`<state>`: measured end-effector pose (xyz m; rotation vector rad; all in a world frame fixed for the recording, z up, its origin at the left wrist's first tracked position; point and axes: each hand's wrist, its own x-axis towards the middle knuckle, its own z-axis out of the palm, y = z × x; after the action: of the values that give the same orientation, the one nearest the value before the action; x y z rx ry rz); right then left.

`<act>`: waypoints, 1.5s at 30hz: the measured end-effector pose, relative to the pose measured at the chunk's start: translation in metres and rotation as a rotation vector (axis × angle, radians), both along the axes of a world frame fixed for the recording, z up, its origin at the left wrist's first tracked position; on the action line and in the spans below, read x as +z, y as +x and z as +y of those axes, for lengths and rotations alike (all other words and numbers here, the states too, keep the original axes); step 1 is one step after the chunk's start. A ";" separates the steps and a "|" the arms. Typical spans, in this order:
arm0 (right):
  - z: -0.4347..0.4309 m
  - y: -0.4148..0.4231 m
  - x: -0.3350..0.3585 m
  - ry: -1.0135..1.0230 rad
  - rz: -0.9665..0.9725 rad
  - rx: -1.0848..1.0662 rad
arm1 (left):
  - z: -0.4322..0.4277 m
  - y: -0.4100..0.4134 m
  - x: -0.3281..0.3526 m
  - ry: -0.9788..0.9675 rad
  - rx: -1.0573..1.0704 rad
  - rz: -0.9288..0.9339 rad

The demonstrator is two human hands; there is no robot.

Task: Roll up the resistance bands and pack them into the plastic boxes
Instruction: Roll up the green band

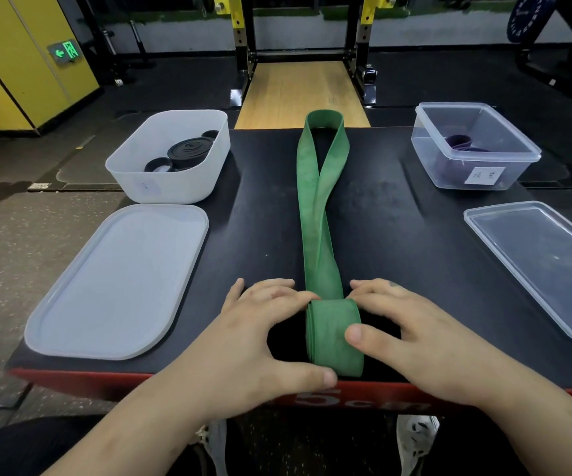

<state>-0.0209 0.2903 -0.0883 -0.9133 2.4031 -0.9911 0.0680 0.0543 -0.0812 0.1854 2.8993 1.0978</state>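
Note:
A long green resistance band (317, 201) lies down the middle of the black platform (398, 235), its far loop hanging past the back edge. Its near end is wound into a flat roll at the front edge. My left hand (260, 338) holds the roll's left side, thumb at its near corner and fingers on its far edge. My right hand (411, 334) grips the right side with the thumb on top. A frosted white box (161, 187) at back left holds rolled black bands (185, 154). A clear box (484, 166) at back right holds a purple band (458, 141).
The frosted lid (119, 283) lies flat at front left, overhanging the platform's edge. A clear lid (545, 262) lies at right. The platform has a red front face. Behind it stand a squat rack and a wooden lifting strip. My shoes show below.

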 end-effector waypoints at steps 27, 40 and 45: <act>-0.011 -0.024 -0.005 0.012 0.091 -0.067 | -0.003 -0.032 -0.003 0.105 0.103 0.028; -0.015 -0.036 -0.010 0.007 0.034 -0.111 | -0.003 -0.038 0.002 0.062 0.095 0.008; -0.015 -0.035 -0.007 0.002 0.057 -0.110 | -0.005 -0.042 0.003 0.084 0.078 0.015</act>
<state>-0.0555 0.2751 -0.0950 -0.8266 2.5254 -1.0148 0.0264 0.0489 -0.0782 0.0836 2.8991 1.2363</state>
